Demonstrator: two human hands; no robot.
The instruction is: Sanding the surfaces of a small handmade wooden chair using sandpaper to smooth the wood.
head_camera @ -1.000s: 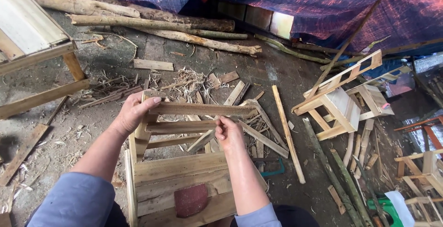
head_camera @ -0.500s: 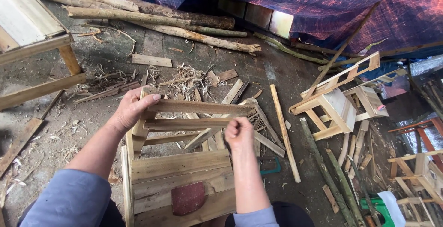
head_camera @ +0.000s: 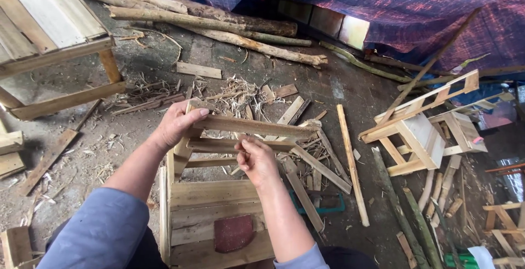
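Own body, as seen from above: two arms, two bare hands.

Left hand [head_camera: 176, 124]: no glove, no ring, no watch. My forearm is uncovered up to the elbow.

Left sleeve [head_camera: 101, 230]: grey-blue cloth, plain, soft folds, pushed up and bunched above the elbow.

Right hand [head_camera: 256, 159]: likewise bare, nothing on fingers or wrist. Forearm uncovered.

Right sleeve [head_camera: 309, 259]: same grey-blue cloth, only a rolled edge showing near the elbow.

Lower body: dark clothing, detail too dim to tell.

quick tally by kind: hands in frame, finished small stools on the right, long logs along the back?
hands: 2, left hand and right hand, both on the wooden frame
small stools: 2
long logs: about 4
Total: about 8
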